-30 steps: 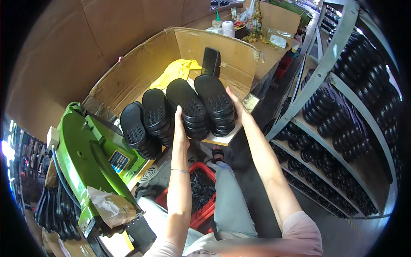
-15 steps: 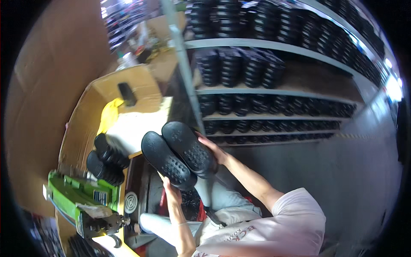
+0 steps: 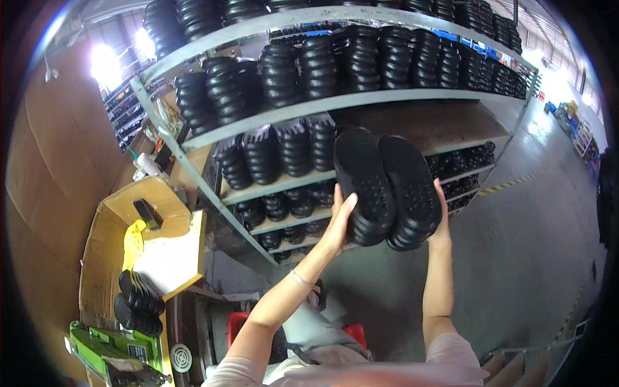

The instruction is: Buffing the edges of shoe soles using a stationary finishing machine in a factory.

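I hold two stacks of black shoe soles side by side, raised in front of the shelves. My left hand (image 3: 340, 226) grips the outer edge of the left stack (image 3: 365, 187), its thumb along the side. On the far edge of the right stack (image 3: 412, 193), my right hand (image 3: 440, 216) is closed, with most of its fingers hidden behind the soles. Dimpled patches show on the upper soles, and the layered edges of those beneath face me.
A grey metal rack (image 3: 309, 99) with many stacks of black soles stands ahead. At left are a lit worktable (image 3: 171, 255), a yellow cloth (image 3: 133, 245), more stacked soles (image 3: 138, 303) and a green machine (image 3: 109, 348). A red seat (image 3: 237, 329) is below me.
Both hands have lifted the two sole stacks up and to the right, from beside the worktable to in front of the rack. My view has turned toward the rack.
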Demonstrator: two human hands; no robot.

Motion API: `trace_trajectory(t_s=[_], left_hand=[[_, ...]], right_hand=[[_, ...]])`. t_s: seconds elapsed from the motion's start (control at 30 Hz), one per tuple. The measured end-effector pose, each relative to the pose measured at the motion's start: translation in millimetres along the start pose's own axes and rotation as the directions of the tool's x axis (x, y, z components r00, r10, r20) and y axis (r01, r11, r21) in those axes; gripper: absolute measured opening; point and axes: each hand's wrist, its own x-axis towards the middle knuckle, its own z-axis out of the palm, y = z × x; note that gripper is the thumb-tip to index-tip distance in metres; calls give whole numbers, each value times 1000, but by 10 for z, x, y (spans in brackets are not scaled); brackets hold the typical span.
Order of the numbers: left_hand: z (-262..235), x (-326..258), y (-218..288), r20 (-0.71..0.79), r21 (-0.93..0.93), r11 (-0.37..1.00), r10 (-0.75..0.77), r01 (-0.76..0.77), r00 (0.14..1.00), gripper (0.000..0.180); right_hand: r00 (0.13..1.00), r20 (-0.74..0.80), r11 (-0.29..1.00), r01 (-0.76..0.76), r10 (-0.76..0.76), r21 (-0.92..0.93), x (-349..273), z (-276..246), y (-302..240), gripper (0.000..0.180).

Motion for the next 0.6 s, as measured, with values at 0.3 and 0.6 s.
trace_trajectory(t_s=[0.3,0.6], left_hand=[[12,2038,332,-88,-8,971,-239,239,967,126],[-220,2733,156,24,-299,938,-174,173,985,83]], right_hand=[[979,-167,982,-137,115,-127,2037,-423,-603,50],[973,-197,982,-146,120,-118,3092,-843,-215,57]])
